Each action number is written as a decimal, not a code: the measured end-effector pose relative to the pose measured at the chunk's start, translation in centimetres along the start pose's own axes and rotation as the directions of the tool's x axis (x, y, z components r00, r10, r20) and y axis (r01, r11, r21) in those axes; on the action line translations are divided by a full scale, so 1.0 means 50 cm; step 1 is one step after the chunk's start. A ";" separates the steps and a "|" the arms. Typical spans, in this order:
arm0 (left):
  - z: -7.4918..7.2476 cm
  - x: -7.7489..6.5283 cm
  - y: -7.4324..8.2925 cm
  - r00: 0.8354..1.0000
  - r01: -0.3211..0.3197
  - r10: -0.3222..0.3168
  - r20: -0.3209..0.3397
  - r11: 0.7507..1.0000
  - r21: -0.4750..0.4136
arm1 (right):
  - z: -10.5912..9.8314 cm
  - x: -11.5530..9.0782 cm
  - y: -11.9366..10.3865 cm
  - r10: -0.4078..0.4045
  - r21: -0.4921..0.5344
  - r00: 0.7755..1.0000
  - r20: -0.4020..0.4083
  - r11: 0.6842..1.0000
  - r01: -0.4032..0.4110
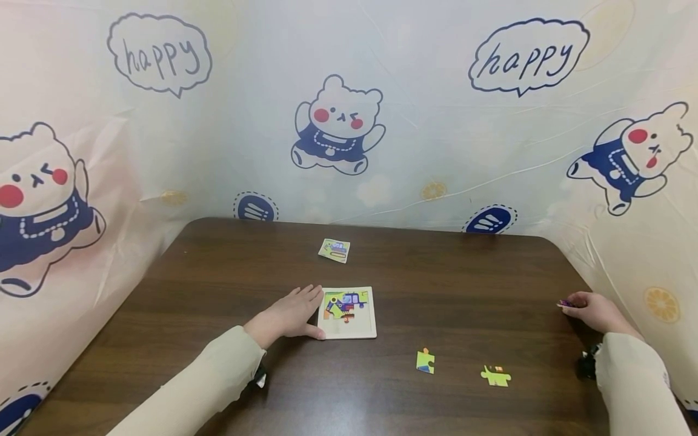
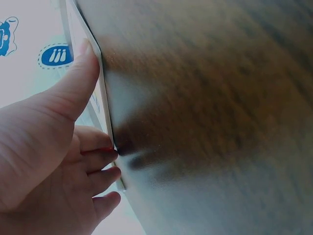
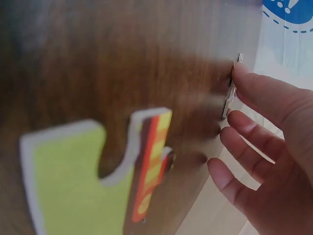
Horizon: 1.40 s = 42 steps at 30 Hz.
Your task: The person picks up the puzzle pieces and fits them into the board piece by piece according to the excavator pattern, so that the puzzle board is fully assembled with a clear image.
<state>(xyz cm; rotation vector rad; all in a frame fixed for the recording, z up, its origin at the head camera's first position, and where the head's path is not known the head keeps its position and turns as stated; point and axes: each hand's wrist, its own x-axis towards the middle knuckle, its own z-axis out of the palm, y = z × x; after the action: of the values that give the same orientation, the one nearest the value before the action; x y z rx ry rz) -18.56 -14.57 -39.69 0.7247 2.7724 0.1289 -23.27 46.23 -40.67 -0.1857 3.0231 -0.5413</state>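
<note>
My left hand [image 1: 291, 312] rests along the left side of a white puzzle board [image 1: 360, 330]. Its thumb is at the near corner and its fingers reach to the far corner; the left wrist view shows the thumb [image 2: 80, 81] against the board's edge. Joined pieces with a vehicle picture [image 1: 343, 304] fill the board's upper left part. Far to the right, my right hand [image 1: 597, 312] pinches a small puzzle piece [image 1: 565, 304] low over the table. In the right wrist view that piece [image 3: 228, 103] appears edge-on by the thumb; the index finger is hidden.
Two loose green puzzle pieces lie between the hands, one with a blue corner [image 1: 425, 361], one with a red and yellow stripe [image 1: 496, 376]. Behind the board lies a small picture card [image 1: 334, 250]. A printed curtain [image 1: 414, 151] surrounds the brown table [image 1: 245, 260].
</note>
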 end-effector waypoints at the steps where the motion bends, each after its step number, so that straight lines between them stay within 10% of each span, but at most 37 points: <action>1: 0.000 0.000 0.000 1.000 -0.002 0.002 -0.001 1.000 0.002 | 0.000 -0.001 -0.001 0.004 0.004 1.000 0.001 1.000 -0.004; 26: 0.002 0.001 0.000 1.000 0.026 -0.026 0.013 1.000 0.003 | 0.012 -0.007 -0.029 -0.008 0.043 0.993 -0.118 0.999 0.013; 42: 0.002 0.003 0.001 1.000 0.020 -0.020 0.008 0.999 0.029 | 0.024 0.049 -0.238 -0.240 0.078 0.938 -0.252 0.961 0.266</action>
<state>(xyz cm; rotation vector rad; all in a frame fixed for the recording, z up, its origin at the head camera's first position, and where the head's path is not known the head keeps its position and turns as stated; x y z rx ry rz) -18.63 -14.47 -39.83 0.7025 2.7782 0.0816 -24.33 34.43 -37.73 -0.5487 3.2092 -0.8059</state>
